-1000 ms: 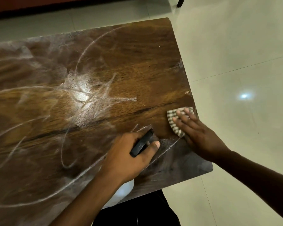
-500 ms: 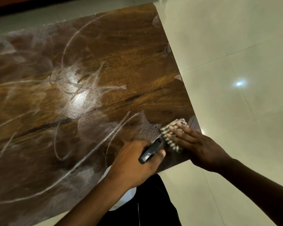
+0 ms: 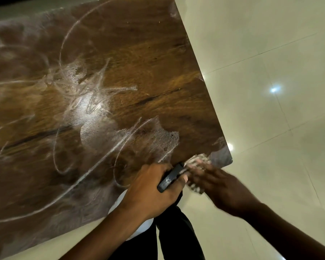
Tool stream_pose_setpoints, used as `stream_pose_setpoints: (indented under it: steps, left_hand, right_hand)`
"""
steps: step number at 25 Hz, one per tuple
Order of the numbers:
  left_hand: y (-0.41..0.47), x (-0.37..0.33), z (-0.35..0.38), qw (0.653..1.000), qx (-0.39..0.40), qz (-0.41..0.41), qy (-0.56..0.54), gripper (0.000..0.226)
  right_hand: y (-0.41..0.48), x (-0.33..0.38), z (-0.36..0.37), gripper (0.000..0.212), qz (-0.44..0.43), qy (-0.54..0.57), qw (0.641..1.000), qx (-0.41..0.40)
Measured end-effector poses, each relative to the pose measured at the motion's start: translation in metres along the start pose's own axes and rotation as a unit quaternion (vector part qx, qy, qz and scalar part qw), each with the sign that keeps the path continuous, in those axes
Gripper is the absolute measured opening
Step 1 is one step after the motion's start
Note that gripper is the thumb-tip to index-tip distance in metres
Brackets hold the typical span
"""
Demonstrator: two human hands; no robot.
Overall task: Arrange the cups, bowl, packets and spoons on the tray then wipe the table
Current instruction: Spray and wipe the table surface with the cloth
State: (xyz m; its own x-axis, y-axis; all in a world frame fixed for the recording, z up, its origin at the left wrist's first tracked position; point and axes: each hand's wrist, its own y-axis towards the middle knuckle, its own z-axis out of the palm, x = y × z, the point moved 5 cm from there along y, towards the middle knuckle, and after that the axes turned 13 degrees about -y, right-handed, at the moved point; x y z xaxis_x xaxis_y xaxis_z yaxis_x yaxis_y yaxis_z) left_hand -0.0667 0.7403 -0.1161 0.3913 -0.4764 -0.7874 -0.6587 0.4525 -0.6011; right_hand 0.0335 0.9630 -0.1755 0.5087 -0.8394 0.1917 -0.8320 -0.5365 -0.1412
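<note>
A dark wooden table (image 3: 131, 53) fills the view, streaked with whitish wet smears. My right hand (image 3: 221, 186) presses a checkered cloth (image 3: 199, 159) onto the table's near right corner; the hand is motion-blurred and its fingers lie over the cloth. Just left of it, my left hand (image 3: 148, 194) grips the black head of a spray bottle (image 3: 169, 180), whose white body shows below the table edge. No tray, cups, bowl, packets or spoons are in view.
Glossy cream floor tiles (image 3: 270, 53) lie to the right of the table and in front of it. My dark trousers (image 3: 176, 231) stand close against the near edge.
My right hand has slid the cloth along the right edge toward me, down to the near corner beside my left hand. The view has shifted with it.
</note>
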Motion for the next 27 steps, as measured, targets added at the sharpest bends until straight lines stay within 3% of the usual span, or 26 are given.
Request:
stream_pose_setpoints:
  steps: [2, 4, 5, 6, 7, 8, 10, 12, 13, 15, 17, 18, 19, 20, 21, 23, 25, 26, 27]
  left_hand:
    - [-0.002, 0.002, 0.005, 1.0, -0.006, 0.003, 0.005, 0.054]
    - [-0.005, 0.0, 0.009, 1.0, -0.013, 0.006, -0.009, 0.055]
    - [-0.007, -0.002, 0.011, 1.0, -0.017, 0.004, -0.019, 0.052]
    - [-0.008, -0.004, 0.013, 0.999, -0.021, 0.004, -0.025, 0.049]
    - [-0.009, -0.004, 0.015, 0.999, -0.025, 0.006, -0.031, 0.048]
    - [-0.01, -0.005, 0.015, 0.999, -0.029, 0.005, -0.035, 0.05]
    - [-0.014, 0.0, 0.013, 0.998, -0.039, -0.003, -0.044, 0.052]
    - [-0.02, 0.009, 0.006, 0.996, -0.057, -0.018, -0.071, 0.05]
    - [-0.024, 0.013, 0.0, 0.993, -0.077, -0.021, -0.084, 0.05]
    - [-0.035, 0.026, -0.013, 0.987, -0.122, -0.032, -0.102, 0.051]
    - [-0.049, 0.039, -0.021, 0.981, -0.15, -0.055, -0.11, 0.059]
    - [-0.055, 0.046, -0.022, 0.979, -0.156, -0.067, -0.11, 0.061]
    - [-0.063, 0.054, -0.021, 0.979, -0.15, -0.075, -0.114, 0.062]
    - [-0.07, 0.059, -0.02, 0.977, -0.146, -0.082, -0.131, 0.061]
    - [-0.076, 0.063, -0.018, 0.974, -0.142, -0.084, -0.154, 0.054]
    - [-0.088, 0.068, -0.012, 0.974, -0.136, -0.083, -0.161, 0.038]
    - [-0.098, 0.073, -0.007, 0.973, -0.146, -0.074, -0.16, 0.035]
    - [-0.102, 0.076, -0.004, 0.971, -0.159, -0.07, -0.165, 0.036]
    - [-0.106, 0.079, -0.002, 0.968, -0.169, -0.069, -0.172, 0.045]
  right_hand:
    - [-0.012, -0.029, -0.009, 0.05, 0.193, 0.027, 0.98, -0.043]
    - [-0.018, -0.032, -0.004, 0.056, 0.433, 0.095, 0.891, -0.091]
    - [-0.011, -0.017, -0.001, 0.059, 0.496, 0.114, 0.854, -0.106]
    - [-0.002, 0.002, 0.004, 0.061, 0.51, 0.118, 0.845, -0.108]
    - [0.007, 0.023, 0.009, 0.064, 0.48, 0.117, 0.864, -0.097]
    - [0.014, 0.042, 0.014, 0.067, 0.408, 0.115, 0.903, -0.073]
    - [0.015, 0.065, 0.015, 0.071, 0.184, 0.088, 0.979, -0.02]
    - [0.009, 0.047, 0.006, 0.066, 0.012, 0.041, 0.999, 0.017]
    - [0.007, 0.032, 0.002, 0.062, 0.002, 0.027, 1.0, 0.015]
    - [0.011, -0.003, -0.004, 0.057, 0.16, 0.05, 0.985, -0.034]
    - [0.022, -0.014, -0.001, 0.056, 0.407, 0.101, 0.904, -0.082]
    - [0.032, -0.002, 0.002, 0.058, 0.482, 0.124, 0.862, -0.094]
    - [0.046, 0.017, 0.006, 0.06, 0.504, 0.136, 0.847, -0.096]
    - [0.059, 0.04, 0.01, 0.062, 0.477, 0.141, 0.863, -0.085]
    - [0.067, 0.063, 0.013, 0.065, 0.402, 0.135, 0.903, -0.067]
    - [0.068, 0.104, 0.018, 0.066, 0.134, 0.08, 0.988, -0.013]
    - [0.055, 0.102, 0.017, 0.06, -0.107, 0.017, 0.993, 0.052]
    - [0.051, 0.085, 0.017, 0.059, -0.15, -0.008, 0.987, 0.063]
    - [0.049, 0.063, 0.015, 0.06, -0.13, -0.02, 0.989, 0.061]
